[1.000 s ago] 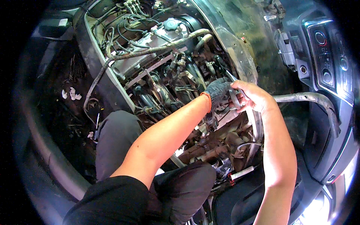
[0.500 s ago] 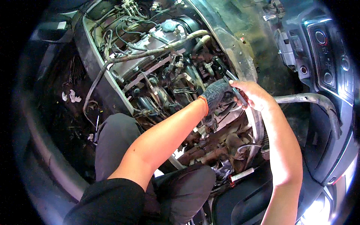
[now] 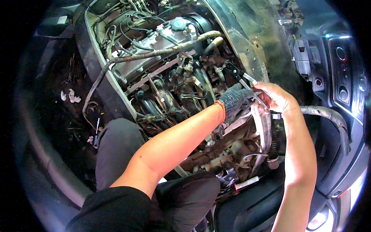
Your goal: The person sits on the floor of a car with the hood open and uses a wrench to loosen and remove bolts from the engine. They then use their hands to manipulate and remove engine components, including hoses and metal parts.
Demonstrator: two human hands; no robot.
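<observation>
My right hand, bare, grips a silver hand tool between thumb and fingers at the right side of an open engine bay. Close by, a bright bar runs from the thumb toward a dark jointed metal piece; whether it is part of the same tool, I cannot tell. My left hand, in a dark grey knit glove with an orange cuff, touches or nearly touches the tool. Its fingers look curled, but what lies in them is hidden. Below both hands is the dirty engine.
A ribbed hose crosses the engine near the silver cover with its round cap. A pale curved pipe runs down beside my right forearm. A dashboard panel stands at right. White scraps lie at left.
Both hands have shifted slightly right in the view, and the engine appears a little moved too. The silver tool now sits at a different angle, farther from the bright bar.
</observation>
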